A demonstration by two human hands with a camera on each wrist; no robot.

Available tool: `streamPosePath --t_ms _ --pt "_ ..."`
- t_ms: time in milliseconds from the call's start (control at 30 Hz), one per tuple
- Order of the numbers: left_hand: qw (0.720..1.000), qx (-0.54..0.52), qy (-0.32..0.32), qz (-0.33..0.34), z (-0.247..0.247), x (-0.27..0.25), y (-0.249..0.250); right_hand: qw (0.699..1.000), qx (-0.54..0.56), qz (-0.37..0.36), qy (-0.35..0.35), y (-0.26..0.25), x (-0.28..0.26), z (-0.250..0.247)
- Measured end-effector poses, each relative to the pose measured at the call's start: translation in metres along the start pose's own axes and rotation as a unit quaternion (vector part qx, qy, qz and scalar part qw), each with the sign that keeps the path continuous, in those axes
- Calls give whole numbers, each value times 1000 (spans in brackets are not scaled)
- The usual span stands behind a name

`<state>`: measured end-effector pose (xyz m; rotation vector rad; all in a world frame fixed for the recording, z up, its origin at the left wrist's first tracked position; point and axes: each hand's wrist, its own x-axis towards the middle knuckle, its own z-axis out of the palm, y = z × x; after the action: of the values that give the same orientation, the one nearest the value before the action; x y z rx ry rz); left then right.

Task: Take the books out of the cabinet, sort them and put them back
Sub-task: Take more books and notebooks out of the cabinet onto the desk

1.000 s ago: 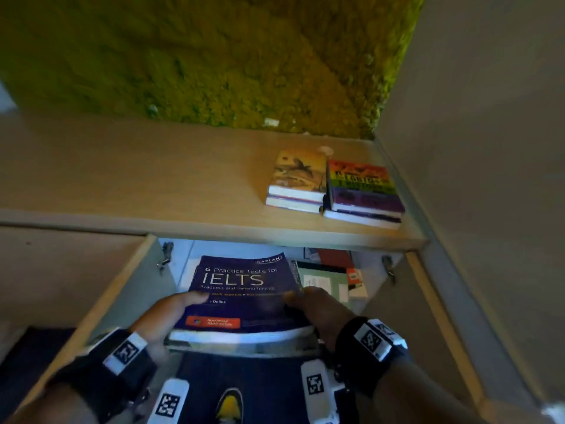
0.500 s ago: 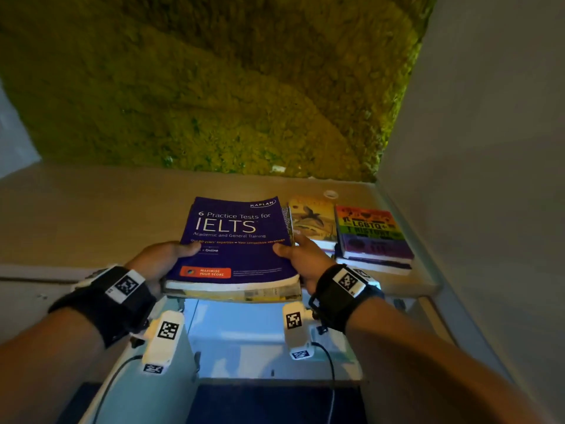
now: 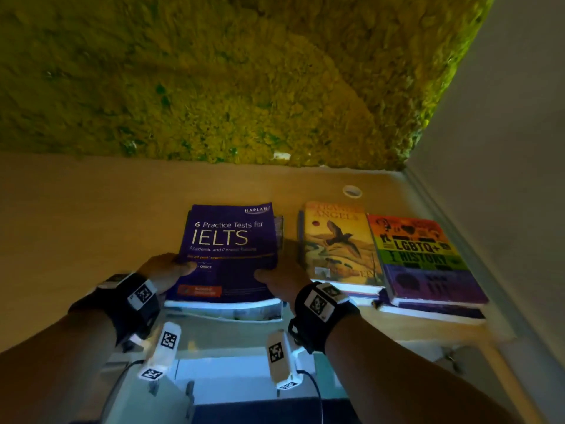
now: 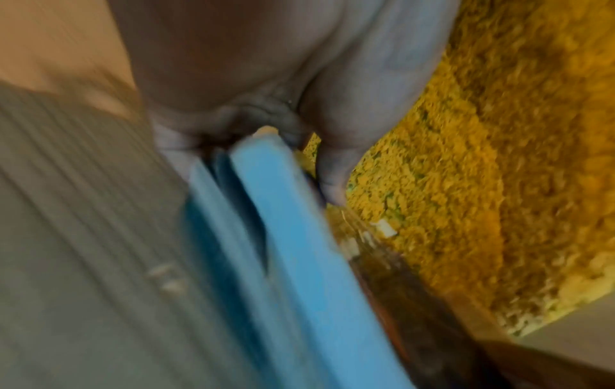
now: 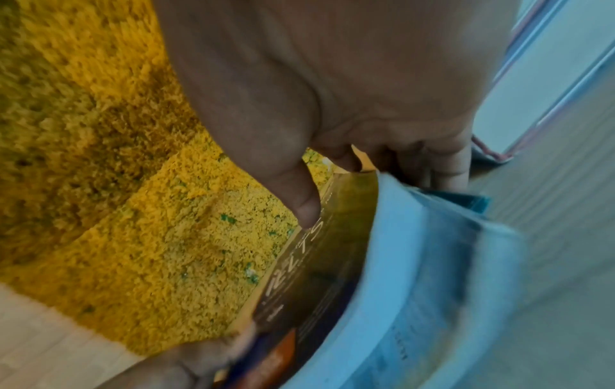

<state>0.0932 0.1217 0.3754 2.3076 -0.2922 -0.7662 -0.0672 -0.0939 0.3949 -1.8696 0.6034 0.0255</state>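
Purple IELTS book [image 3: 229, 249]: face up over bench, atop a thinner book. Bird-cover book [image 3: 339, 243]: flat on another, just right. Rainbow LGBTQ+ History book [image 3: 425, 258]: stacked, rightmost, touching it.

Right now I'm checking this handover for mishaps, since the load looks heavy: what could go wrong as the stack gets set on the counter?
1. The left hand and right hand hold the purple IELTS paperback with more books beneath; the lower ones might slide out.
2. Its near edge overhangs the wooden countertop, so releasing early could tip it.
3. Pushed rightward, it may nudge the yellow bird-cover book.
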Motion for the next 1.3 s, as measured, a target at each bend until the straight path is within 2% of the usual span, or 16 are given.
streamPosePath --t_ms 67,133,267,333,367,400,467,533,633,733,867,933,1033,1133,1200,1300 --pt "999 47 -5 23 6 23 -21 1000 -11 16 -7 5 4 4" --pt "998 46 34 41 14 6 -15 999 -23 27 -15 27 17 9" --pt "980 42 186 63 45 -36 -8 998 -52 -34 -20 0 -47 -3" --pt "954 76 243 157 72 -72 -8 995 -81 -58 -32 10 -77 -16" --pt "938 87 246 227 91 -91 -10 993 -97 -58 -26 23 -92 -22" --pt "928 79 220 289 110 -113 -7 991 -120 -63 -22 39 -106 -26" --pt "931 33 125 342 154 -158 4 989 -138 -47 -10 85 -134 -30" --pt "943 -4 35 331 202 -183 6 995 -96 -8 -4 140 -159 -39" --pt "960 -17 -68 272 274 -180 -3 994 -63 81 -25 208 -188 -59" --pt "973 -36 -136 183 339 -152 -16 990 -54 133 -12 266 -192 -85" --pt "976 -36 -195 89 415 -82 -15 980 -84 176 36 341 -153 -119" --pt "977 20 -205 62 449 -38 -15 970 -104 203 81 385 -119 -130" --pt "979 88 -179 25 486 26 -29 953 -105 252 128 450 -70 -132" --pt "974 72 -212 -20 509 68 -49 938 -86 301 149 502 -41 -124" --pt "973 70 -219 -2 517 83 -58 936 -64 310 155 525 -34 -120" --pt "985 89 -135 66 512 99 -46 941 -43 295 162 546 -21 -124"
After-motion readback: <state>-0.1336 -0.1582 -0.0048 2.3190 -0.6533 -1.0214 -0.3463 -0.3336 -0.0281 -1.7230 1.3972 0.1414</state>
